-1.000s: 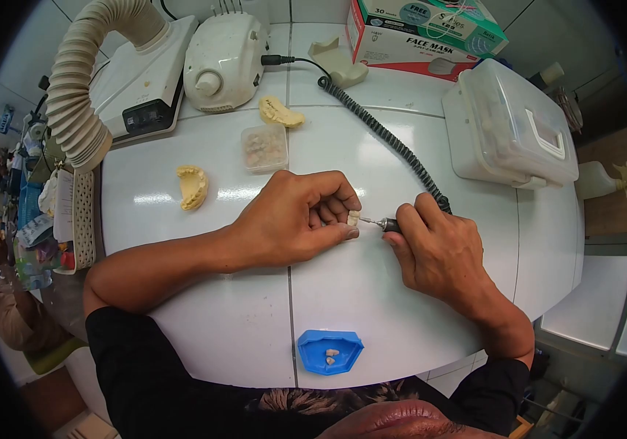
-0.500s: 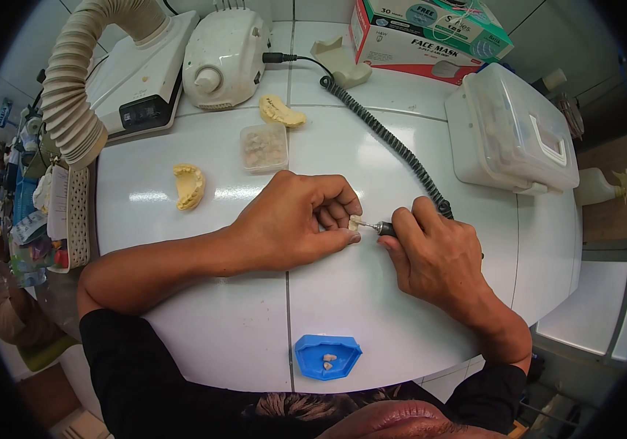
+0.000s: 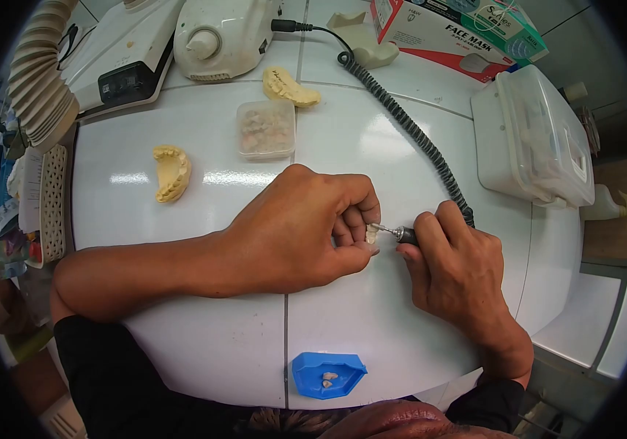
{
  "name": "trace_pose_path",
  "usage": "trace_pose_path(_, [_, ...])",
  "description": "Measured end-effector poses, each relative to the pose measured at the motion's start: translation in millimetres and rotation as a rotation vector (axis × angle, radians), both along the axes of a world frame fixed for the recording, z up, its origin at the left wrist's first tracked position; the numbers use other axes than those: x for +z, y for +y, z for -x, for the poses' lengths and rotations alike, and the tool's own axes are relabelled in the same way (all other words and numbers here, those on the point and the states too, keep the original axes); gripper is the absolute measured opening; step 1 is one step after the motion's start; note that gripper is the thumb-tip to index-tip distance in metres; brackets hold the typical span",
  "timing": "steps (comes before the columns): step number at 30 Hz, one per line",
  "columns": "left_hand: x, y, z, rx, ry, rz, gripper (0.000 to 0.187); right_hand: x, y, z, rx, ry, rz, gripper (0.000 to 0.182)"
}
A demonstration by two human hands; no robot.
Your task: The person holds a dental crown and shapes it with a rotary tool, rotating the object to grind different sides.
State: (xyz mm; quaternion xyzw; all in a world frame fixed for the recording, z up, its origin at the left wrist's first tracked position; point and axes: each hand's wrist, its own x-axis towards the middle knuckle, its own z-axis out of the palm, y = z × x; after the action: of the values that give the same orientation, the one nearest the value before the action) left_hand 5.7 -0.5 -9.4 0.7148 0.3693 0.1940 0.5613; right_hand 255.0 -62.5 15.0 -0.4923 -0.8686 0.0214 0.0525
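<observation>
My left hand point(image 3: 306, 230) pinches a small cream-white piece point(image 3: 371, 233), tooth-like in colour, between thumb and fingertips. My right hand point(image 3: 456, 263) is wrapped round a dark rotary handpiece point(image 3: 406, 235), held like a pen. Its thin metal bur point(image 3: 385, 229) points left and meets the small piece, or comes very close to it. A black coiled cord point(image 3: 408, 132) runs from behind the right hand up to the white control unit point(image 3: 218, 40). Below the hands, a blue tray point(image 3: 310, 384) holds a few small pale pieces point(image 3: 329, 379).
Left of centre lies a yellow dental cast point(image 3: 172, 173); another cast point(image 3: 289, 87) rests behind a clear box point(image 3: 266, 129) of pale bits. A ribbed hose point(image 3: 39, 80) hangs at left. Mask boxes point(image 3: 449, 36) and a white lidded case point(image 3: 529, 139) stand at right.
The camera view has shifted closer, so the things on the table appear larger and displaced. Both hands keep their grips, with the bur still at the small piece.
</observation>
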Motion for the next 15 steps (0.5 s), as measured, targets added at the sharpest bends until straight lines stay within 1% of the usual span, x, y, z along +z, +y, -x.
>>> trace_pose_path(5, [5.5, 0.8, -2.2, 0.008, 0.034, 0.029, 0.028, -1.0, -0.2, 0.7, 0.021, 0.000, -0.016, 0.030])
trace_pose_path(11, [8.4, 0.7, -2.6, 0.011, 0.049, 0.065, 0.028, -1.5, -1.8, 1.9, -0.032, -0.022, 0.003, 0.030])
trace_pose_path(15, [6.7, 0.9, -2.3, 0.008, 0.039, 0.053, 0.028, -1.6, -0.4, 2.1, 0.012, -0.001, -0.029, 0.031])
